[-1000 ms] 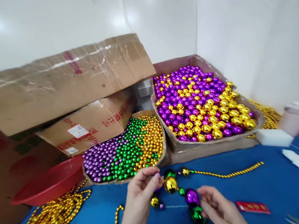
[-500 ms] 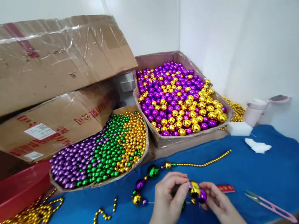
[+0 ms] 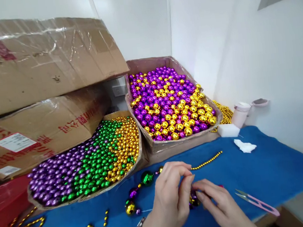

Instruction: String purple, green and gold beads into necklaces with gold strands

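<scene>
Head view: ball box point(image 3: 160, 146), open cardboard, filled with purple and gold balls; all places are given from it. Bead string point(image 3: 147, 178), one, mixed purple, green and gold, lying on the blue cloth point(image 3: 266, 163) in front of the ball box, curving leftward from the hands, with bare thread showing beside a small purple bead. Handling, by judgement: light; beads hard, smooth, rather slippery, shells perhaps easily dented; thread limp; best held by a large bead or pinched on the thread close to one. Left hand point(image 3: 170, 197), in front of the ball box, raised over the string, back of hand to the viewer, fingers bent, thumb and forefinger tips drawn together; whether anything lies between them cannot be told. Right hand point(image 3: 221, 201), in front and to the right, lower, reaching inward, thumb and fingers closed at dark beads point(image 3: 194, 198), apparently gripping them, partly hidden. Bead tray point(image 3: 144, 153), cardboard, left-front of the ball box, small purple, green and gold beads. Snips point(image 3: 262, 204), pink-handled, right-front of it. White block point(image 3: 228, 130), just beside its right front corner.
</scene>
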### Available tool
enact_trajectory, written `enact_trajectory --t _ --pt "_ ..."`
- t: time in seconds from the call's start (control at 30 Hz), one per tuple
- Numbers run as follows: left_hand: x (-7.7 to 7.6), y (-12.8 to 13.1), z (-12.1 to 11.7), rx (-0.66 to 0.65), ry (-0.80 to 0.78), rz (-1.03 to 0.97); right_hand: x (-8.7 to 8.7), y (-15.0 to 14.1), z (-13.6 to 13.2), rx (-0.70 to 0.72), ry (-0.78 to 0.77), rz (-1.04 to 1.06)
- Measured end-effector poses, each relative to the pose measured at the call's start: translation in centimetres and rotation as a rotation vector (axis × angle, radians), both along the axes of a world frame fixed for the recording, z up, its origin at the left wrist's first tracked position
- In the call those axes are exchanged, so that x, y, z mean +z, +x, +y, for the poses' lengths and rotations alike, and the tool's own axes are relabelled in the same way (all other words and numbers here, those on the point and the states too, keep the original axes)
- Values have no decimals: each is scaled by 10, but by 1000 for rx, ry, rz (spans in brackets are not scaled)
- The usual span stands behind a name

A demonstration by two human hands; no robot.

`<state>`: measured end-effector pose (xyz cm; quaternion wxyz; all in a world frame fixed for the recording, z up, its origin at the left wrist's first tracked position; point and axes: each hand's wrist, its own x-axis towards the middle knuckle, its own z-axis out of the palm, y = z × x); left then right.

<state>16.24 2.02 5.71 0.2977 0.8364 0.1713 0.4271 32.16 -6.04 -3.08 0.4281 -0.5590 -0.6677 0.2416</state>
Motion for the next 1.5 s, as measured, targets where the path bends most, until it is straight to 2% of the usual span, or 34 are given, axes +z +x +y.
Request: enact_trajectory --t 0.17,0.27,0.43,0.53,0.6,0.67,0.7,0.77,0.8,0.9,0.97,1.1,1.23,1.37,1.5 --pt "-1 -3 -3 20 -40 -1 -14 -6 2 -31 106 -72" --pt "0 -5 -2 47 -53 -15 -24 -7 5 70 36 -34" --pt "1 -4 1 83 -107 -33 -28 -12 7 -3 -61 58" --pt "-5 -4 1 119 -184 -76 -28 -12 5 18 -135 83" --pt "-19 -5 0 151 -299 -122 -29 -8 3 -22 -162 115" --pt "-43 -5 -2 125 -399 -71 -30 -3 0 -107 -161 142" --pt "-58 -5 -4 81 -398 12 -29 -2 -1 -151 -161 161" --pt "-91 -2 -9 -41 -232 265 -26 -2 -2 -178 -174 226" --pt "-107 0 -11 -57 -127 376 -25 -3 -3 -150 -186 270" --pt "-143 4 -14 39 166 667 -20 -2 -6 -18 -235 361" --pt "-155 -3 -11 109 282 786 -18 8 -10 -62 -251 419" --pt "-154 -45 3 167 370 855 -16 45 -13 -328 -177 737" --pt "-145 -100 27 214 464 920 -17 70 -12 -422 -126 1029" --pt "-137 -145 48 260 548 966 -15 71 -7 -449 -135 1116" --pt "-134 -182 53 294 510 1027 -6 64 4 -502 -55 1215"
